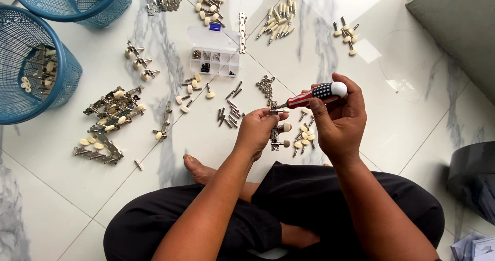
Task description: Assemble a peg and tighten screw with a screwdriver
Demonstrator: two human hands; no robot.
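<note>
Right hand [337, 119] closed around screwdriver [315, 94]; left hand [258, 129] gripping tuning-machine strip [276, 137]. Beyond the strip, clear compartment box [215, 52] with small screws. Far left of it, blue basket [31, 65] holding tuner parts.

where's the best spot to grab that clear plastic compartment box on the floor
Take the clear plastic compartment box by its two long side edges, coming straight down from above. It lies flat on the white marble floor with its lid open at the far side, so a level pinch across the tray would likely keep the small screws inside. A metal strip lies close on its right.
</note>
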